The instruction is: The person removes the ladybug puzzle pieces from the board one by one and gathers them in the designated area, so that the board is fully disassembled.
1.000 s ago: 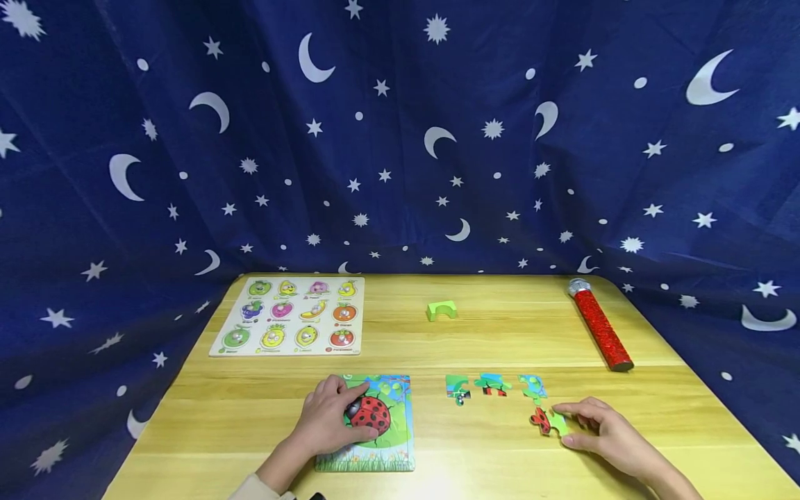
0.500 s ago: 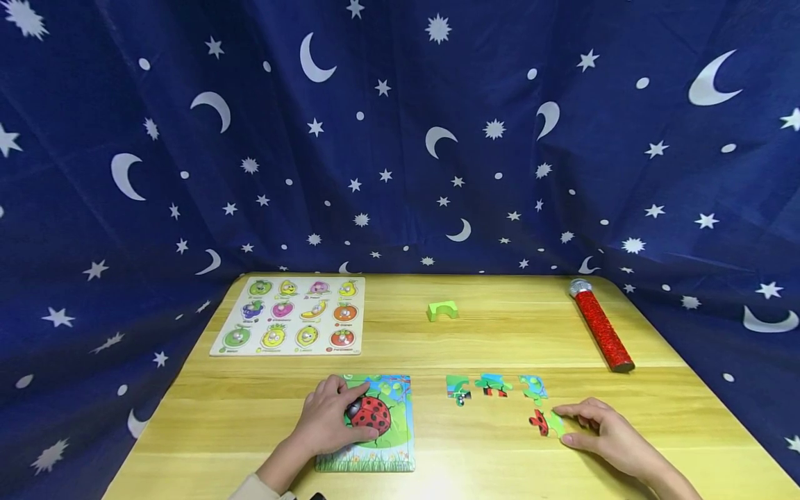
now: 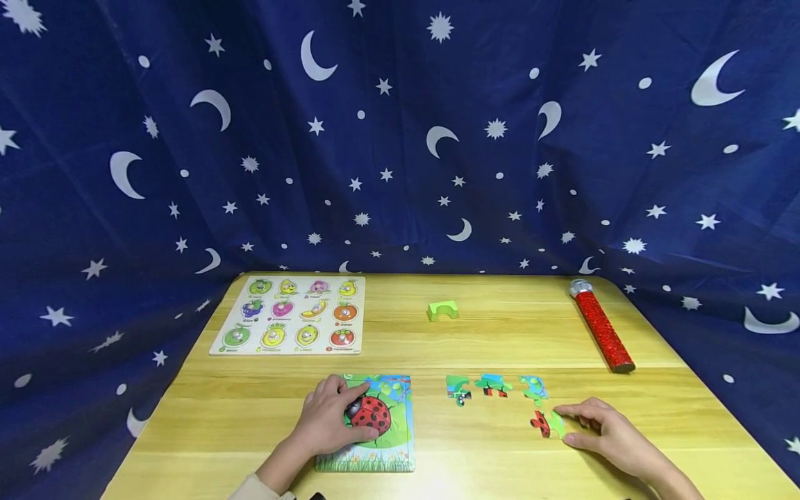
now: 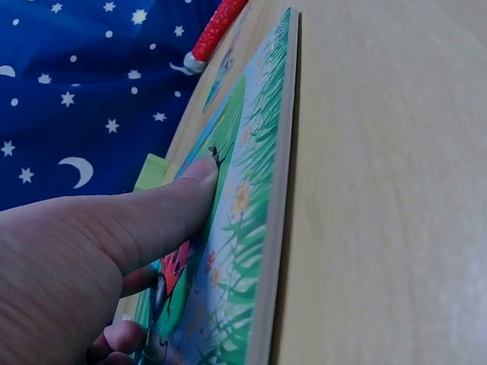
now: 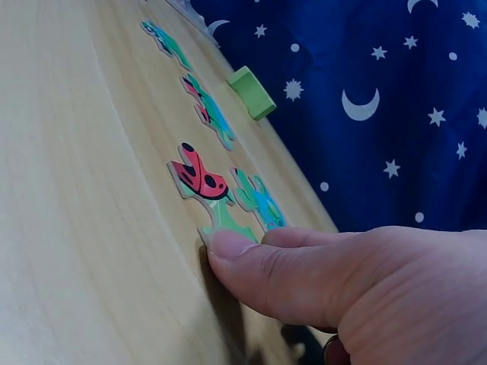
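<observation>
My left hand [image 3: 328,419] rests on the left part of a ladybug jigsaw puzzle board [image 3: 400,455], thumb and forefinger spread around the ladybug picture. In the left wrist view, the thumb [image 4: 175,205] lies across the board's printed face [image 4: 243,220]. My right hand [image 3: 606,434] pinches the green end of a red-and-green puzzle piece [image 3: 542,423] between thumb and forefinger. From the right wrist view, that puzzle piece [image 5: 202,179] shows red with black spots, close over the table. Just behind it lies a blue-and-green corner puzzle piece [image 3: 533,387].
Two more puzzle pieces, one with green leaves [image 3: 458,386] and one with a red strip [image 3: 494,384], lie between the hands. Farther back are a fruit peg board [image 3: 219,347], a green arch block [image 3: 442,310] and a red glittery microphone [image 3: 603,330]. A starry curtain [image 3: 400,139] hangs behind.
The puzzle piece in my right hand has tilted slightly and now looks flatter to the table. Both hands keep nearly the same places.
</observation>
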{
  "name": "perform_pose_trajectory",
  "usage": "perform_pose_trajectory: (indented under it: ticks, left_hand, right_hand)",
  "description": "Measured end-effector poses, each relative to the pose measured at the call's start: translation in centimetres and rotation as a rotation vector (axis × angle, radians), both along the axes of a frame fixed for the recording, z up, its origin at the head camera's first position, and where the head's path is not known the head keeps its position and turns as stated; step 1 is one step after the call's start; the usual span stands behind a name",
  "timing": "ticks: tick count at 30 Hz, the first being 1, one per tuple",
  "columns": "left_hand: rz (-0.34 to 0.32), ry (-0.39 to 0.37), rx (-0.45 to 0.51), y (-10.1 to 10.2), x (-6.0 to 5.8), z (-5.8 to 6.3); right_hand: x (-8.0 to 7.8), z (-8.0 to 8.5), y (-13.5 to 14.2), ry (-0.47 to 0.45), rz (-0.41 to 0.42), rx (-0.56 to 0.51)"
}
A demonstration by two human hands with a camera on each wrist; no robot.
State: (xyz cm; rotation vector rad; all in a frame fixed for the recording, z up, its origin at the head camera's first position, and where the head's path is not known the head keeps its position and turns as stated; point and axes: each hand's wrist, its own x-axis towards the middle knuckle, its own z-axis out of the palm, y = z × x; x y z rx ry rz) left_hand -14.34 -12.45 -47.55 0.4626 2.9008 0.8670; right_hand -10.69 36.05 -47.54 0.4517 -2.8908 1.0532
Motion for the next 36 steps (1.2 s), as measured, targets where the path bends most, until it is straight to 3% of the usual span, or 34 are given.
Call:
perform_pose_trajectory:
  ticks: [7, 15, 29, 33, 36]
  left_hand:
    - [0.001, 0.001, 0.002, 0.0, 0.0, -0.1]
    - [-0.004, 0.003, 0.008, -0.1, 0.0, -0.1]
    - [-0.007, 0.022, -0.002, 0.0, -0.1, -0.3]
    - [-0.004, 0.018, 0.0, 0.0, 0.0, -0.2]
    - [0.003, 0.017, -0.002, -0.1, 0.0, -0.3]
  right_hand:
    - [-0.1, 0.2, 0.1, -0.002, 0.02, 0.025]
    - [-0.2, 0.5, 0.2, -0.074, 0.041, 0.023]
    - [-0.1, 0.0, 0.3, 0.021, 0.039, 0.028]
    - [-0.3, 0.7, -0.6, 0.018, 0.001, 0.023]
    - [-0.9, 1.6, -3.2, 0.029, -0.016, 0.024]
